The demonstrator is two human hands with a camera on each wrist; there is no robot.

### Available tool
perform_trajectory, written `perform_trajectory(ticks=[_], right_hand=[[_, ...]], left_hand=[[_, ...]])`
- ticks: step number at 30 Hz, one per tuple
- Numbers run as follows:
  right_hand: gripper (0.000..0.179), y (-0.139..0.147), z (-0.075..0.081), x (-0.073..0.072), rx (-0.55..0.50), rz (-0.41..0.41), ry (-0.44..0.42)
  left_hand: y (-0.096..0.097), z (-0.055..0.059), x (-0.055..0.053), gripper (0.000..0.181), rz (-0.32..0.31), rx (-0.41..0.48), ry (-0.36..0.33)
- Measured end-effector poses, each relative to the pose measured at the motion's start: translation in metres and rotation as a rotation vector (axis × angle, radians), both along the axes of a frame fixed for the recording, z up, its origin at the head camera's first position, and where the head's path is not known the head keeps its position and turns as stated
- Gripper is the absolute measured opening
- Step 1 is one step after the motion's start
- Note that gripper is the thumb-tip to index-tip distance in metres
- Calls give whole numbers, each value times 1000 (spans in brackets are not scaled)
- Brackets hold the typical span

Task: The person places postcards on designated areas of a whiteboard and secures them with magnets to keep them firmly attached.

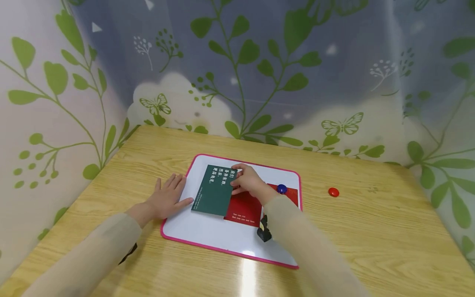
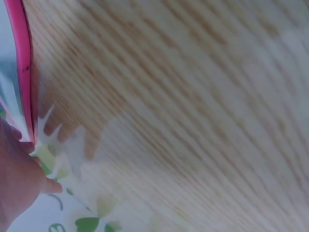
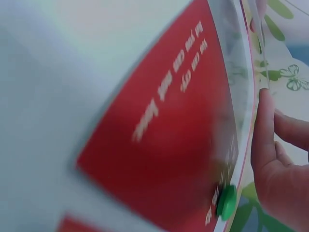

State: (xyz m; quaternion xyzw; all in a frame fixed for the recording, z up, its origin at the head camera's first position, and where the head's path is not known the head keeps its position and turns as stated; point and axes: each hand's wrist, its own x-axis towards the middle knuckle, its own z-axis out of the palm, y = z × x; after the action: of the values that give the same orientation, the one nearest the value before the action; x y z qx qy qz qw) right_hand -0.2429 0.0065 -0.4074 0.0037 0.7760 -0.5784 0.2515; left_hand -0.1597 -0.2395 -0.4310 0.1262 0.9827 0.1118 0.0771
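My right hand (image 1: 250, 180) pinches the upper right edge of a dark green card (image 1: 213, 192) with white writing, above the whiteboard (image 1: 208, 235). In the right wrist view, the same hand (image 3: 280, 159) shows thumb and fingers together at the card's edge. A red card (image 1: 243, 209) lies on the board, partly covered by the green one; a green round magnet (image 3: 227, 202) sits at its end. My left hand (image 1: 167, 198) lies spread on the board's left edge, thumb toward the green card.
At the board's right, a blue round magnet (image 1: 282, 189) sits on another red card (image 1: 293, 194). A red round magnet (image 1: 333, 192) lies on the wooden table (image 1: 371, 231) farther right. A patterned curtain (image 1: 208, 99) stands behind the table.
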Motion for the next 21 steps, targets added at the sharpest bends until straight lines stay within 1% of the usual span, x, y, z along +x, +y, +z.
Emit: perform_trajectory(ticks=[6, 13, 16, 18, 21], right_hand=[[58, -14, -5, 0, 37, -3, -7], [58, -19, -9, 0, 73, -5, -18], [57, -21, -9, 0, 89, 5, -2], [56, -22, -8, -1, 111, 16, 24], [52, -25, -5, -1, 210, 51, 103]], left_hand=[[0, -4, -2, 79, -17, -1, 30], [3, -7, -4, 80, -34, 8, 39], [4, -6, -3, 80, -45, 5, 47], [6, -5, -3, 80, -55, 4, 49], [7, -6, -3, 81, -70, -22, 47]])
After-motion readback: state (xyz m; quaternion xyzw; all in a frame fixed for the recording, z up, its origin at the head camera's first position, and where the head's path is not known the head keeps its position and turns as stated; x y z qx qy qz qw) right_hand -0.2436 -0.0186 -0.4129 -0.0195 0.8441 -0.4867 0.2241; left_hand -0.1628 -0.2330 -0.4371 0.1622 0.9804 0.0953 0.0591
